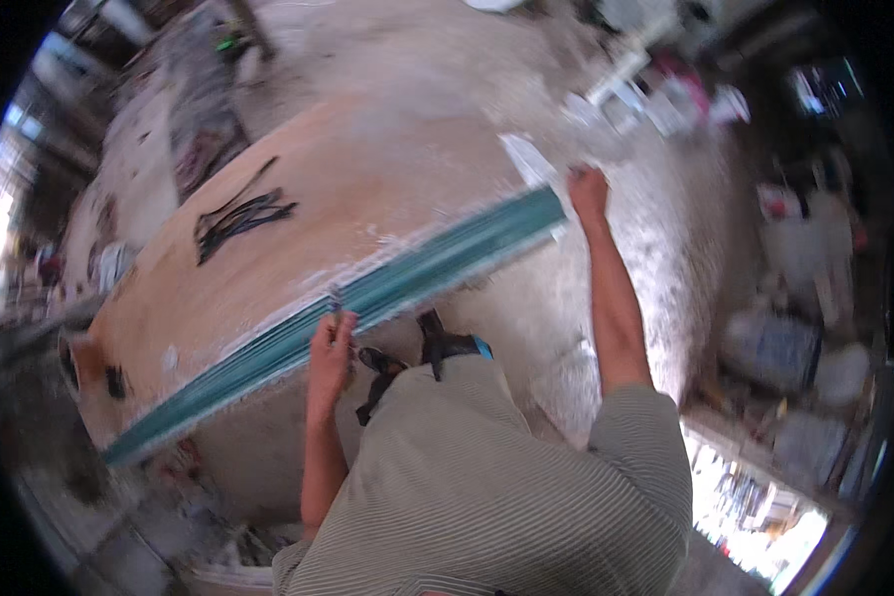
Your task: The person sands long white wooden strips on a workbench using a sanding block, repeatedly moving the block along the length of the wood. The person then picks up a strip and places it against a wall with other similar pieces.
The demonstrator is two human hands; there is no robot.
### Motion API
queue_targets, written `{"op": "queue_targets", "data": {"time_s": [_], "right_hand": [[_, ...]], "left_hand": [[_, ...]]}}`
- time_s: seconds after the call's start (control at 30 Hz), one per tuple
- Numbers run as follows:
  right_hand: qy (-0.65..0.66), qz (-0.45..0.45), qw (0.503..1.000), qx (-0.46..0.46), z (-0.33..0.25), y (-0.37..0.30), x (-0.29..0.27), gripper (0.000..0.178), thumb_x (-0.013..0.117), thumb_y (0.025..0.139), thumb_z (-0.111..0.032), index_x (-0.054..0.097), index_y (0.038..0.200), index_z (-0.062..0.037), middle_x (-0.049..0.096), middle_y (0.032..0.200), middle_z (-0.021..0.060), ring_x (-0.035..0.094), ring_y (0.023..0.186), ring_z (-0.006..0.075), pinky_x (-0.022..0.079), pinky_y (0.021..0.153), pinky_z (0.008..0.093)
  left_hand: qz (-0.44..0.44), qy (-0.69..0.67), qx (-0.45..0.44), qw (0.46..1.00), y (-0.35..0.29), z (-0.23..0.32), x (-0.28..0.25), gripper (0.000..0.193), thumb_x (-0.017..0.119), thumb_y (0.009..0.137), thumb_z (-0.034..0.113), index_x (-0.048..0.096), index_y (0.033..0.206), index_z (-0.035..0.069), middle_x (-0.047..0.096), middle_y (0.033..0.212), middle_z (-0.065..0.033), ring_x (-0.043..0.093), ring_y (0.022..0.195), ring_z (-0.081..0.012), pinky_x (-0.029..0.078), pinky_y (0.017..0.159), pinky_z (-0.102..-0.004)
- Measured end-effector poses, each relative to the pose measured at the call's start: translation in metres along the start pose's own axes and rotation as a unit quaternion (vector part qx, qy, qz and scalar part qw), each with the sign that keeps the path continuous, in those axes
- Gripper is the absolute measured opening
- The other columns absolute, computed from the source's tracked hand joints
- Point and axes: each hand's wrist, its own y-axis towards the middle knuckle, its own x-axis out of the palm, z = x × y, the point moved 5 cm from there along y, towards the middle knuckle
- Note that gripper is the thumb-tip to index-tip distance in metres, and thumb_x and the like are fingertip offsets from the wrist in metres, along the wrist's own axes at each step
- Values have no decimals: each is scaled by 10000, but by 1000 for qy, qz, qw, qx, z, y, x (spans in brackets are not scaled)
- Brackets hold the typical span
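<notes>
A long green ridged strip (pixel 407 283) lies aslant along the near edge of a broad tan tabletop (pixel 338 189), with white residue on its edges. My left hand (pixel 330 353) is closed around a short, slim tool (pixel 336 296) with a greyish tip, possibly a brush; blur hides its exact kind. The tip is over the strip's middle. Just beyond the strip's right end, my right hand (pixel 588 191) is closed, and anything inside it is hidden. A white sheet (pixel 526 159) lies by that end. Farther left on the tabletop rests a tangle of black cord (pixel 243 221).
White and pink scraps (pixel 665 99) are heaped on the floor at the far right. Cluttered shelving (pixel 794 338) with containers stands along the right side. A dark, rough heap (pixel 194 109) is at the far left. A bright opening (pixel 755 507) shows at lower right.
</notes>
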Motion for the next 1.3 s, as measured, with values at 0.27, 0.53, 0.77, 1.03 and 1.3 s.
{"op": "queue_targets", "data": {"time_s": [0.27, 0.53, 0.77, 1.03, 1.3], "right_hand": [[439, -242, 854, 142, -21, -124, 42, 284, 747, 862, -127, 698, 1099, 20, 716, 1120, 97, 666, 986, 219, 530, 916, 374], [327, -146, 931, -64, -174, -75, 67, 288, 772, 865, -219, 700, 1070, -30, 725, 983, 93, 717, 896, 253, 566, 758, 346], [481, -504, 712, 92, -501, -246, 186, 254, 748, 898, -249, 618, 1077, -125, 719, 1045, 41, 714, 935, 195, 500, 604, 317], [465, -616, 603, 203, -707, -354, 290, 123, 677, 936, -220, 681, 976, -104, 732, 853, 45, 679, 706, 170, 537, 587, 292], [387, -582, 708, 99, -813, -381, 346, 501, 592, 932, -460, 670, 1203, -45, 704, 1073, 141, 672, 964, 291, 556, 826, 428]], "left_hand": [[147, -158, -33, 976, -72, -72, -39, 365, 573, 1026, 393, 618, 1128, 46, 588, 979, -40, 565, 864, -123, 517, 716, -296], [402, -113, 73, 906, -152, -165, -120, 287, 555, 1047, 285, 613, 1138, 20, 600, 1007, -55, 583, 960, -156, 479, 866, -314], [503, -98, 82, 855, -250, -218, -204, 284, 578, 1038, 282, 650, 1218, 74, 655, 1086, -68, 594, 987, -159, 479, 873, -324], [613, -187, -31, 767, -373, -312, -258, 295, 579, 1031, 266, 649, 1248, 79, 640, 1128, -108, 622, 991, -226, 499, 891, -364], [700, -261, -33, 664, -434, -391, -283, 269, 586, 1024, 201, 658, 1277, 148, 582, 1174, -144, 576, 1109, -261, 476, 943, -386]]}}
